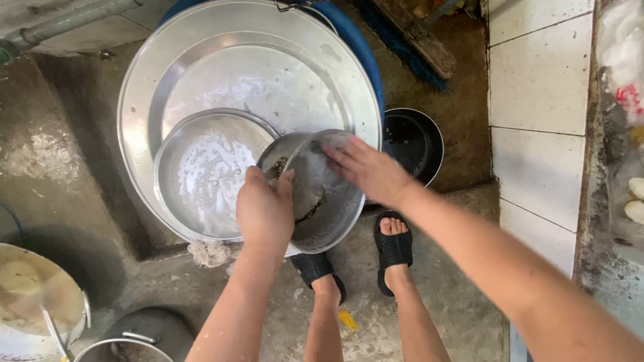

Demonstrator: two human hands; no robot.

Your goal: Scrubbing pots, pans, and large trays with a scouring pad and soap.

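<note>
Steel gleams across most of the head view: a small round metal pot (320,194), tilted on its side with its mouth turned up toward the camera, is held over a very large shallow steel basin (144,87). The left hand (263,211) clamps the pot's near rim, thumb over the edge and fingers wrapped round the outside. The right hand (367,169) lies with its fingers spread flat inside the pot, pressed against the wet, soapy inner wall, where dark scraps cling near the rim and bottom. Just left of the pot, a round steel tray (201,171) with suds in it rests tilted inside the big basin, its rim touching or nearly touching the pot. The basin sits on a blue tub (355,40), of which only an edge shows. Behind the right hand a dark pan (416,137) stands on the wet concrete floor (429,302). Below the pot, the person's feet in black sandals (394,249) stand on that floor, with a small yellow scrap (347,320) near them. At the lower left are another metal pot (33,302) holding cloudy liquid and a dark lidded pot (144,335). A white tiled wall (537,121) rises on the right.
</note>
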